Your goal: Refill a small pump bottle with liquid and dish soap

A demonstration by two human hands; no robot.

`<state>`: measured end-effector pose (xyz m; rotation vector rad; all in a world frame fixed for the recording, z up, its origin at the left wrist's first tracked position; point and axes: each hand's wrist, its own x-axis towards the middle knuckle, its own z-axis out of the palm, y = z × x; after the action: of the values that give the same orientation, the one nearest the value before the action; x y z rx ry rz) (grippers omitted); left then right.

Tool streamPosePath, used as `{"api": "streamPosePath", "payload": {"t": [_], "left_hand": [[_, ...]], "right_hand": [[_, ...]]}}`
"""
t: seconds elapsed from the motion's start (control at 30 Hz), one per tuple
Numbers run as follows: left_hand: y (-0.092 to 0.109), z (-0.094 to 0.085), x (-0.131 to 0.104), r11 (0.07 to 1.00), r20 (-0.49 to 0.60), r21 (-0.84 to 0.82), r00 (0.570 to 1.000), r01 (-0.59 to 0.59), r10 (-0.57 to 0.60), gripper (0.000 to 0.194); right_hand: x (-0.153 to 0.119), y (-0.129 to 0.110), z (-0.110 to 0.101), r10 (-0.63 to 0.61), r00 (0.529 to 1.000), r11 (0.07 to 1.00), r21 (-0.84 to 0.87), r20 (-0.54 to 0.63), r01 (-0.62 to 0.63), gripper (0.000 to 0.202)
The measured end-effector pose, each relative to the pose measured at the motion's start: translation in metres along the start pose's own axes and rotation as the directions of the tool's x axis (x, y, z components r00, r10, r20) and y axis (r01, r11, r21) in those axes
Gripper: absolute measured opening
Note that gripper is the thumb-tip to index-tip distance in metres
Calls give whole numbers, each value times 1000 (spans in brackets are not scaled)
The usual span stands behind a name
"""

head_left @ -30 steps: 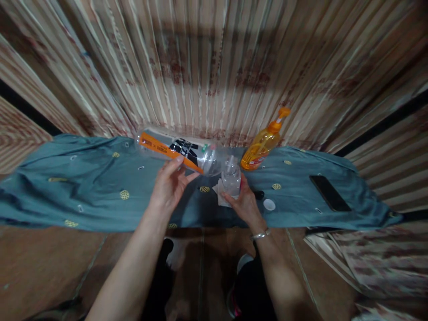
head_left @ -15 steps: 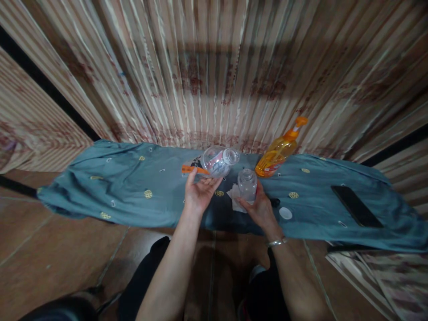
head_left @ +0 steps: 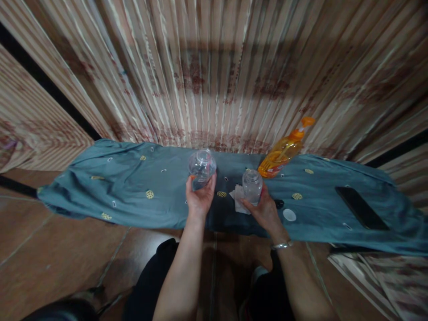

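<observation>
My left hand (head_left: 201, 195) is closed around the lower part of a clear plastic bottle (head_left: 202, 164), whose open mouth points up toward me. To its right, my right hand (head_left: 265, 209) grips a smaller translucent jar (head_left: 252, 185) with an open neck. A crumpled white tissue (head_left: 239, 199) lies on the cloth by the jar's left side. Just right of my right hand are a small black object (head_left: 278, 203), partly hidden, and a round white lid (head_left: 289, 215). Whether the jar's base touches the cloth I cannot tell.
An orange pump bottle (head_left: 281, 154) with yellow-orange liquid stands behind the jar. A black phone (head_left: 361, 207) lies at the right. Blue-grey cloth (head_left: 129, 178) covers the narrow table, and a striped curtain (head_left: 214, 80) hangs right behind it.
My left hand has turned the clear bottle upright from its rightward tilt, and its orange label strip has swung mostly out of sight. My right hand keeps its hold on the jar.
</observation>
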<state>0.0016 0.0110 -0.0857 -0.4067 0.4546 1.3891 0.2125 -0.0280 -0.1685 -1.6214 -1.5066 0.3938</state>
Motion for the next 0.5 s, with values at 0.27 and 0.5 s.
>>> {"api": "streamPosePath", "payload": {"t": [0.27, 0.5], "left_hand": [[15, 0, 1, 999, 58, -39, 998, 15, -13, 52], [16, -3, 3, 998, 26, -40, 999, 40, -39, 60]], "right_hand": [[0, 0, 1, -31, 999, 1000, 1, -17, 31, 96], [1, -3, -1, -17, 1000, 1000, 24, 7, 17, 96]]}}
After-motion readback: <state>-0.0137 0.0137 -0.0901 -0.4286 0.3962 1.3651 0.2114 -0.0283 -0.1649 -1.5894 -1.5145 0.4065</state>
